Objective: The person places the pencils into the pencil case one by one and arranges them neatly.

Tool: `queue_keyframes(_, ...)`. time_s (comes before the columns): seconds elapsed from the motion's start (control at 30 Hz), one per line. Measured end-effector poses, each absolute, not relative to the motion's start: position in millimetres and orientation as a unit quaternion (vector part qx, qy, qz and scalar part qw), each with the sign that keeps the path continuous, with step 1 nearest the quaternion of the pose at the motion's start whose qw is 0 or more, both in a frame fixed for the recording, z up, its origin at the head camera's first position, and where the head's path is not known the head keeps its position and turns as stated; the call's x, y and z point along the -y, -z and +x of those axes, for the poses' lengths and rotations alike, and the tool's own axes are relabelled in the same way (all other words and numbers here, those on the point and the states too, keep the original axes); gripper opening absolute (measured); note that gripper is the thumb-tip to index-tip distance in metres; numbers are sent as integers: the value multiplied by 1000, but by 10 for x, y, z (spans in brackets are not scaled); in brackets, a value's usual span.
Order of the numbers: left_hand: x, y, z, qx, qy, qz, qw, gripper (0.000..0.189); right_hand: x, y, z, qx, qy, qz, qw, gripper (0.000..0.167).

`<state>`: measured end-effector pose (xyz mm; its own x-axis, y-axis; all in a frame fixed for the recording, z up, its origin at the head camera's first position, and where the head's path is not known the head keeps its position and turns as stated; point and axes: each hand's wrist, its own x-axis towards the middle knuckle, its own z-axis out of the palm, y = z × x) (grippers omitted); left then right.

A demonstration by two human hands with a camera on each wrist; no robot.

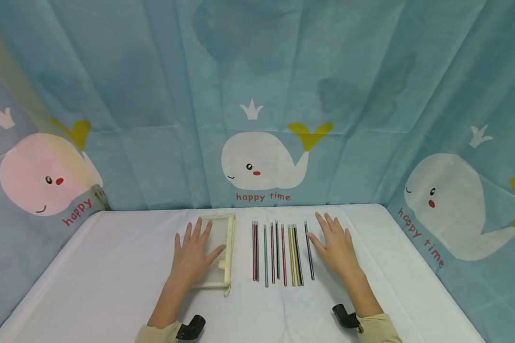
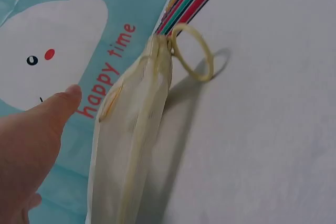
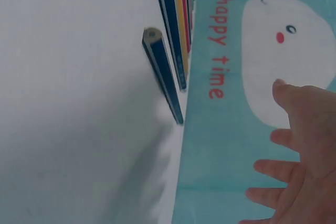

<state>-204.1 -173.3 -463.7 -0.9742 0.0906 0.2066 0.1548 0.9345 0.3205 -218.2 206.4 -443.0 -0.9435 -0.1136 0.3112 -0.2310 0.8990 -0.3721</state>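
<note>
My left hand is spread flat over a cream zippered pencil pouch, overlapping its left part in the head view. The pouch has a see-through panel, and a cream loop sticks out at its near corner. To the right of it, several pencils lie side by side in red, black, teal and yellow, pointing away from me. My right hand, fingers straight and apart, is just right of the row, its thumb near the outermost dark pencil. Neither hand holds anything.
A white cloth covers the table. Blue curtains printed with whales stand behind it and on both sides. Black wrist mounts show at both cuffs.
</note>
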Motion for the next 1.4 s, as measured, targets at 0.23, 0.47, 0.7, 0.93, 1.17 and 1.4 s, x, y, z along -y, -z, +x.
queue_keyframes(0.23, 1594, 4638, -2006, 975, 208, -55, 49, 86, -1916, 4460, -2153, 953, -232, 122, 154, 64)
queue_keyframes(0.47, 1503, 4587, -1958, 973, 222, -47, 43, 83, -1804, 4461, -2113, 944, -266, 136, 141, 63)
queue_keyframes(0.7, 1482, 4568, -1943, 971, 230, -35, 49, 84, -1690, 4426, -2128, 937, -293, 143, 124, 63)
queue_keyframes(0.93, 1495, 4598, -1940, 969, 243, -26, 45, 85, -1564, 4396, -2198, 930, -300, 153, 143, 58)
queue_keyframes(1.17, 1501, 4626, -1919, 960, 268, -22, 77, 72, -1433, 4361, -2258, 924, -313, 160, 149, 50)
queue_keyframes(1.4, 1461, 4630, -1879, 957, 269, -11, 103, 66, -1282, 4328, -2332, 920, -329, 156, 146, 49)
